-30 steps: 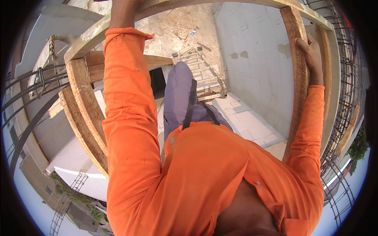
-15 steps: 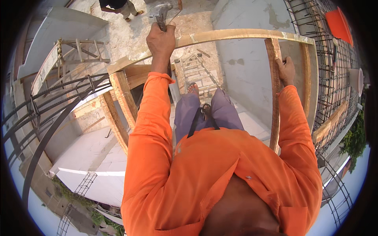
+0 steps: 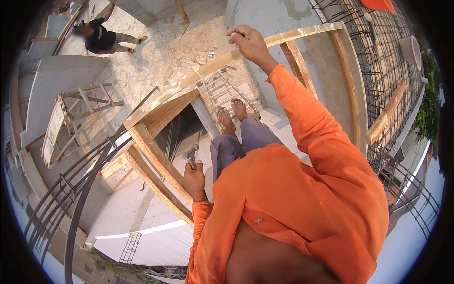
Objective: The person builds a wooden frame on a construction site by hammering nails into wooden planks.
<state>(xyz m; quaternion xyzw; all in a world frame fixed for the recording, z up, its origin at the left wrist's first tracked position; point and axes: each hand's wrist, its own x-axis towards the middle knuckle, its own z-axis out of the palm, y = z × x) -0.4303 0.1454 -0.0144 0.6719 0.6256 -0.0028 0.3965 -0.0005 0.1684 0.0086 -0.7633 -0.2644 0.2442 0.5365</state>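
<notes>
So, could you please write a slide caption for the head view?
Left hand holding a hammer, right hand extended near the wooden frame, ladder by the feet.

Bright orange shirt [image 3: 302,199]; muted purple trousers [image 3: 259,135]; metallic grey hammer [image 3: 191,154] on the left; tan plank [image 3: 208,66] blotched with white; dark gridded rebar [image 3: 392,71] and pale tub [image 3: 410,52] right; black shirt [image 3: 100,38] and khaki pants [image 3: 126,39] on a worker far left

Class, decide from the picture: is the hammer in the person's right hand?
No, the left hand grips the hammer, while the right hand is by the wooden beam.
</notes>
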